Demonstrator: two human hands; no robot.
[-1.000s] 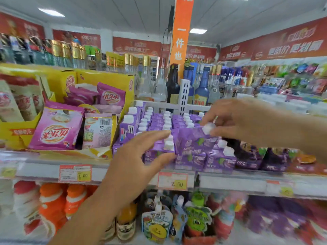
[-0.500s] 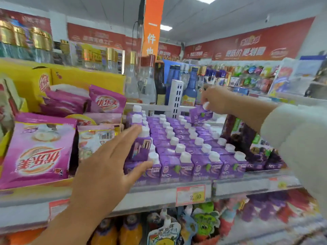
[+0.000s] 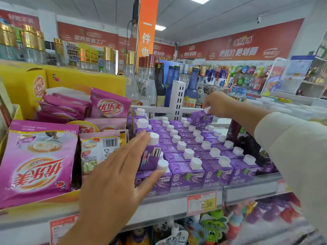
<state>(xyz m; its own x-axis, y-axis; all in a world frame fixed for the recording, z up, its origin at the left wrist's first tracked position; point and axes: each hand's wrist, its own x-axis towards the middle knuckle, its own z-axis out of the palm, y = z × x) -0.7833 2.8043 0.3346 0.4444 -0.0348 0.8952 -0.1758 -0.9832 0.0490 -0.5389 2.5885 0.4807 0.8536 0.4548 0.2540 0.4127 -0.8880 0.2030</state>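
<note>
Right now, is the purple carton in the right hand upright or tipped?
Tipped. The right hand pinches the purple carton by its white cap; its label slants, unlike the rows of cartons standing straight below.

Right hand (image 3: 217, 105) pinches white cap of purple carton (image 3: 200, 120), lifted just above back row. Left hand (image 3: 113, 175) flat, fingers straight, against stacked carton (image 3: 150, 157). Carton rows (image 3: 194, 152) between hands. Pink sachets (image 3: 37, 156) beyond left hand.

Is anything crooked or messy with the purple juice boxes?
Yes. In the left column, the turned carton sits higher than the neat rows and shows its side. The left hand is beside it. At the back, the right hand pinches the held carton, tilted.
</note>
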